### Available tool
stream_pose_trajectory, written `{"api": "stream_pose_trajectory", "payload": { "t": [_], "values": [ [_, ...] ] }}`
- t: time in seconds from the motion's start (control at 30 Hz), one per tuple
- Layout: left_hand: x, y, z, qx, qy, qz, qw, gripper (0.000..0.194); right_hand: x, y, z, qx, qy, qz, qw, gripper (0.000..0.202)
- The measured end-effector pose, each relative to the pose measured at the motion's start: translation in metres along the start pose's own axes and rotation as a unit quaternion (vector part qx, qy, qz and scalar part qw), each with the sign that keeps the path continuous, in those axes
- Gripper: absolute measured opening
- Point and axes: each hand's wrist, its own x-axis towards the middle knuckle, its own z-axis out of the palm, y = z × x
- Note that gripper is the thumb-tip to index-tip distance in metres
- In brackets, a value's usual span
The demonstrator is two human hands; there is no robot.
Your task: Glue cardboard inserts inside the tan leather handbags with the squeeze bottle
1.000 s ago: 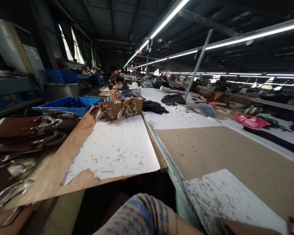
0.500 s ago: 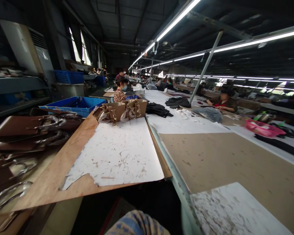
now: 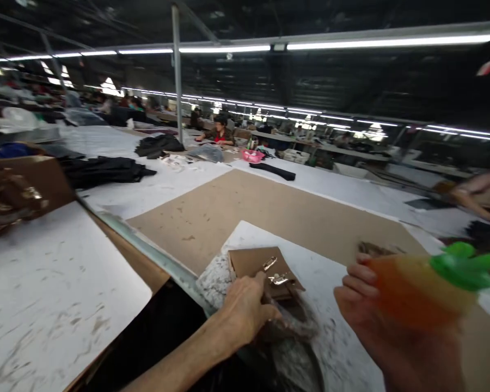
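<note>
Right grip (image 3: 371, 313) clasps a green-topped orange bottle (image 3: 424, 291); left grip (image 3: 245, 307) touches a brown handbag (image 3: 249, 261), closure indeterminable.

From my end I see 2 bare hands. My left hand (image 3: 243, 310), near the middle, has a blunt thumb (image 3: 271, 312) and a slim, straight forearm (image 3: 191, 351), uncovered as far as the near edge. My right hand (image 3: 371, 318), near right, is uncovered to its wrist (image 3: 424, 356), its outline softened by blur.
</note>
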Motion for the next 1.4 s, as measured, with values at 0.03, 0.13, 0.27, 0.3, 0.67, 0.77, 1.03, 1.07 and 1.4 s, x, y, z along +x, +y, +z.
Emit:
{"api": "stream_pose_trajectory", "payload": {
  "t": [0.03,0.13,0.27,0.3,0.67,0.77,1.03,1.07,1.4],
  "values": [
    [-0.001,-0.003,0.005,0.03,-0.012,0.005,0.999,0.041,-0.003,-0.004,-0.004,0.013,0.008,-0.003,1.0,0.047],
    [-0.009,-0.012,0.016,0.045,-0.018,0.019,0.999,0.019,-0.011,-0.009,-0.02,0.083,0.01,0.018,0.996,0.042],
    [-0.01,-0.026,0.009,0.017,0.094,0.03,0.995,0.013,-0.016,-0.009,-0.051,0.144,0.038,0.032,0.988,0.039],
    [-0.005,-0.032,0.005,0.022,0.133,0.028,0.99,0.014,-0.017,-0.007,-0.059,0.147,0.052,0.03,0.987,0.038],
    [0.068,-0.086,-0.011,-0.217,0.04,-0.138,0.966,0.055,-0.038,0.01,-0.101,0.199,0.1,0.096,0.97,0.062],
    [0.075,-0.084,-0.01,-0.28,0.035,-0.183,0.942,0.054,-0.041,0.014,-0.109,0.208,0.107,0.107,0.966,0.062],
    [0.086,-0.082,-0.015,-0.328,-0.014,-0.148,0.933,0.038,-0.045,0.035,-0.122,0.236,0.138,0.129,0.953,0.065],
    [0.085,-0.08,-0.016,-0.331,-0.006,-0.15,0.932,0.039,-0.046,0.037,-0.123,0.24,0.133,0.133,0.952,0.065],
    [0.096,-0.019,-0.038,-0.415,0.03,-0.072,0.906,0.021,-0.039,0.034,-0.113,0.252,0.095,0.174,0.947,0.069]
  ]
}}
